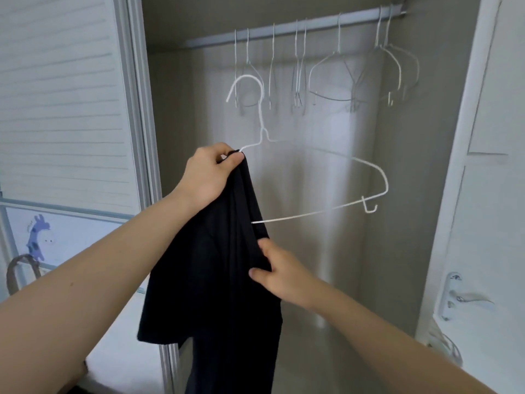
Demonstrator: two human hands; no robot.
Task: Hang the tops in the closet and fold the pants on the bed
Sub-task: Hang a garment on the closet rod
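While the top [216,280] is only halfway on, it's bunched over one shoulder of the hanger [326,214].

Left hand [207,177] fingers [237,157] pinch fabric and wire together just below the hook; right hand [281,274] fingers grip a fold lower down, right under the bare bottom wire. I'd keep the left pinch firm so the hanger doesn't swing, then use the right to walk the neck opening out over the free shoulder beyond those fingers. Wire looks thin and slippery, so centre the top before letting go. Above the fingers, the rod [284,29] carries a row of empty hangers [326,72] with gaps. Pale closet wall behind, louvred door [62,95] left, handle [460,297] right.
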